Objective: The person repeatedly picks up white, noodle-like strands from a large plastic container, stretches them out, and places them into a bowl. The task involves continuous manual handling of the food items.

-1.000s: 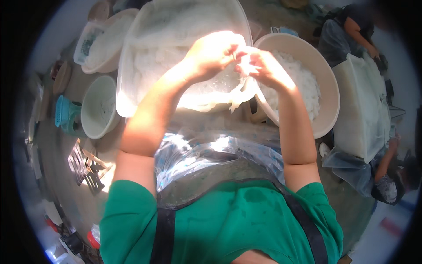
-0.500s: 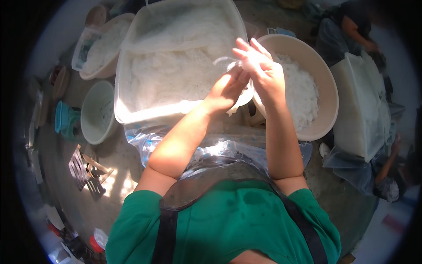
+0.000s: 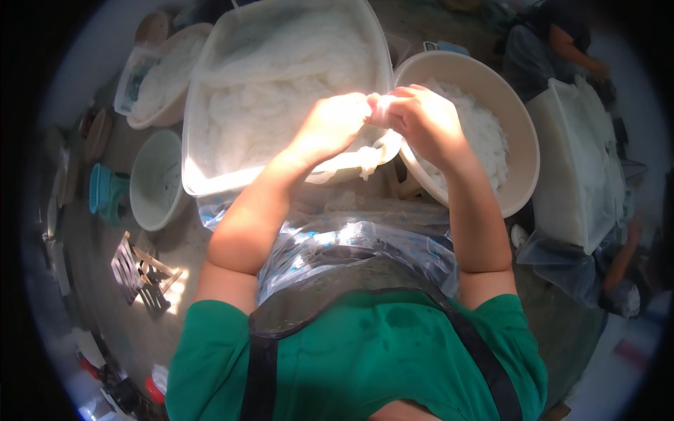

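Note:
My left hand and my right hand meet over the front right corner of a large white plastic tub, each closed on a small piece of translucent white material between them. Fluffy, pale fibrous or noodle-like material fills the tub, with loose strips draped over its front rim. Just under and right of my right hand, a round beige basin holds a heap of white pieces.
Left stand a pale green bowl, beige basin, turquoise plastic stool and slatted wooden rack. Another white tub is on the right, with co-workers' arms at upper right and lower right. Clear plastic covers my lap.
My hands had moved down and closer, with the right fingers spread; now they are apart slightly and level again, both closed on the white piece, the left moved up and leftward.

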A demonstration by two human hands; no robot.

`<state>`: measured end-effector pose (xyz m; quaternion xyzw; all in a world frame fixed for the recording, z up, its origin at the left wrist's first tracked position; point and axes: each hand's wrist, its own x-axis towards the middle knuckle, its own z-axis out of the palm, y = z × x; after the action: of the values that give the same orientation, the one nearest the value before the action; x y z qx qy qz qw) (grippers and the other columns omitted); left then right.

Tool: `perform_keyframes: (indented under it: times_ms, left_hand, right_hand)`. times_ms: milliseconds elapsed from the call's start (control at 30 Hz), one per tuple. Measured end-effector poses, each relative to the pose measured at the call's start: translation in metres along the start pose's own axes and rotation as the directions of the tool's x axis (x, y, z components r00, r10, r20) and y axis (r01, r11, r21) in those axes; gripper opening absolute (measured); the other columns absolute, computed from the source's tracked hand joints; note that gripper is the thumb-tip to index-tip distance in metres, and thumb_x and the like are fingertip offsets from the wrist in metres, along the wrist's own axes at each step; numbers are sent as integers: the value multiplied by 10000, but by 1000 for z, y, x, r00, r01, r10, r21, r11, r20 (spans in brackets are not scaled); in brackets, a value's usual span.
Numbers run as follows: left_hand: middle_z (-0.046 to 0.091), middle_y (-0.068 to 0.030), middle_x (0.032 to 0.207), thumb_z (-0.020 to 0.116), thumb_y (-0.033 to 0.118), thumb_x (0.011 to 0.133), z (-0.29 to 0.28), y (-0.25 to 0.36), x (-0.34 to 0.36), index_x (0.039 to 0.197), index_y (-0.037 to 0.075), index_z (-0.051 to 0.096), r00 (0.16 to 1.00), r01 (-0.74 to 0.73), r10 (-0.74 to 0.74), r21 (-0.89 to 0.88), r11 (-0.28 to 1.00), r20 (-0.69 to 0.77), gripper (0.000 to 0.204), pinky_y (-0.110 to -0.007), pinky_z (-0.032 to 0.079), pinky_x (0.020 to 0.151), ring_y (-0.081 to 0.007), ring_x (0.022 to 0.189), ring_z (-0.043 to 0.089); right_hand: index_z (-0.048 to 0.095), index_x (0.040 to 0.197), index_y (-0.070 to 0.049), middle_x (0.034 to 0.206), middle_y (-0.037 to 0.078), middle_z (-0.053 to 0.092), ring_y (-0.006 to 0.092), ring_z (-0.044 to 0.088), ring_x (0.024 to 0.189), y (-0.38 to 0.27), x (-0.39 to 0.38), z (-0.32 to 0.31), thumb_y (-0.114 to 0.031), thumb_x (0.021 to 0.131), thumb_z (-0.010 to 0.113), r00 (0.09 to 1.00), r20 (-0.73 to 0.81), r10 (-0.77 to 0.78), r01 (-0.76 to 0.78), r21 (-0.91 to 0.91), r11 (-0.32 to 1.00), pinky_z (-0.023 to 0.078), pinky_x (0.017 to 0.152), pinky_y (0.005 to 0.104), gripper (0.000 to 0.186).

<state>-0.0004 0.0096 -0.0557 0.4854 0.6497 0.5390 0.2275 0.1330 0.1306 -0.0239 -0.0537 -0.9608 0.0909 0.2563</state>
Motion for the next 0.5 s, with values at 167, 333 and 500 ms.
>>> perform_keyframes:
  times_ms: [167,333,500]
  left_hand:
    - [558,-51,759,451,184,909,-13,8,5,888,-29,571,994,-61,51,106,992,97,246,-257,421,714,-143,721,495]
    - [448,7,680,406,101,871,-12,5,-11,772,54,534,970,57,67,-484,873,235,168,-209,341,597,-95,629,395]
    - [508,-59,980,466,124,816,12,-18,-32,997,30,538,985,20,-63,257,966,163,216,-285,399,775,-158,894,469]
  right_hand:
    - [669,730,-124,676,15,601,193,582,680,-7,6,-8,-264,791,625,986,53,158,-162,73,984,472,580,287,159]
    - [678,795,-12,756,45,636,144,592,736,-2,-10,-1,-137,775,665,940,271,206,-308,935,174,458,661,273,127]
    - [674,794,0,929,96,646,161,583,850,5,-13,-7,-102,764,673,957,36,288,-130,940,314,441,783,276,106]
